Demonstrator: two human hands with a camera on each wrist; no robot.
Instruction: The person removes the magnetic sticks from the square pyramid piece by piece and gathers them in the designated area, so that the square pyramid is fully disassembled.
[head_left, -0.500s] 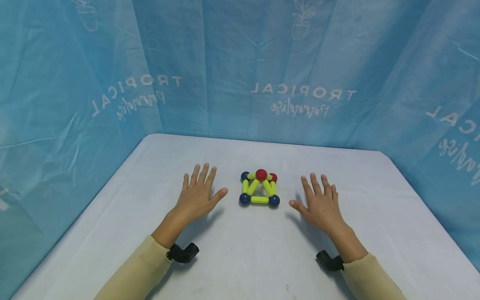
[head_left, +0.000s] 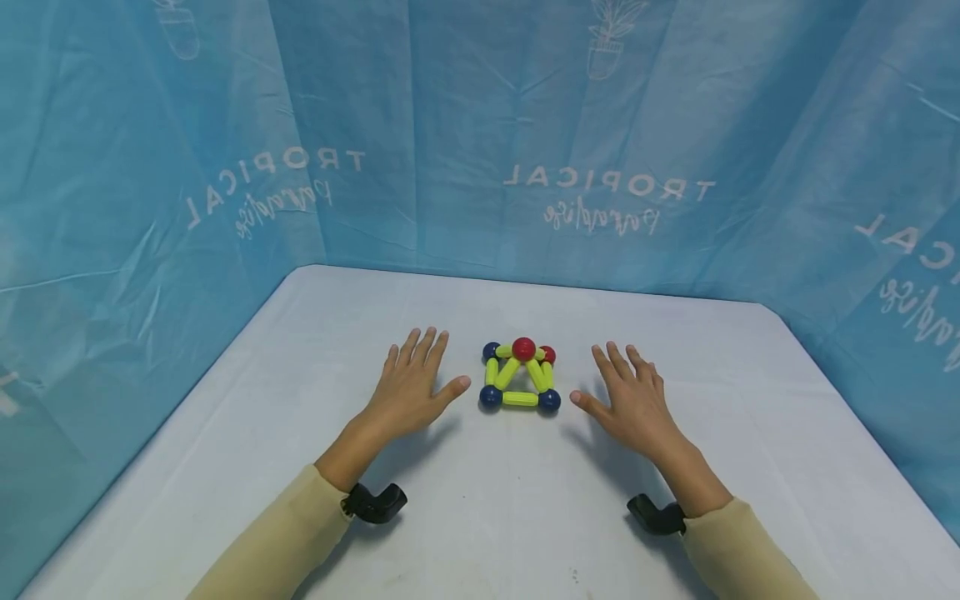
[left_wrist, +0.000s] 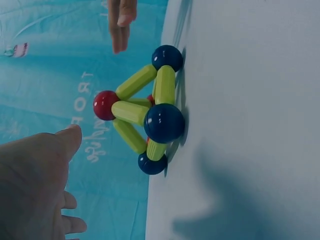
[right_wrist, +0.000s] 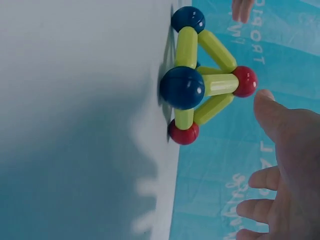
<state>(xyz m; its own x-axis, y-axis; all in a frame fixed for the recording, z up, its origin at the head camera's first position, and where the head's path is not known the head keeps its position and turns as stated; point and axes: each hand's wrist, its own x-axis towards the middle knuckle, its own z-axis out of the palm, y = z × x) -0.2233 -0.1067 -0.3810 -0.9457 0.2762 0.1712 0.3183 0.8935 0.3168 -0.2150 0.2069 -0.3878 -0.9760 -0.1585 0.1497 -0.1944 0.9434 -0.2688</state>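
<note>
The rod-and-ball pyramid (head_left: 519, 377) stands mid-table (head_left: 480, 517), between the left hand (head_left: 411, 390) and right hand (head_left: 628, 402). Both hands hover with fingers spread, holding nothing. It looks light and hard, with joints likely to separate; cupping the base balls from both sides seems safest.

Staged recording booth: white-covered table (head_left: 525, 517) enclosed on three sides by blue "TROPICAL" printed fabric backdrop (head_left: 480, 125).

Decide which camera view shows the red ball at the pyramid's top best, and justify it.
The right wrist view: the top red ball shows large, sharp and unblocked, three yellow rods meeting it. The left wrist view shows it clearly too, slightly smaller. The head view shows it small and distant.
</note>
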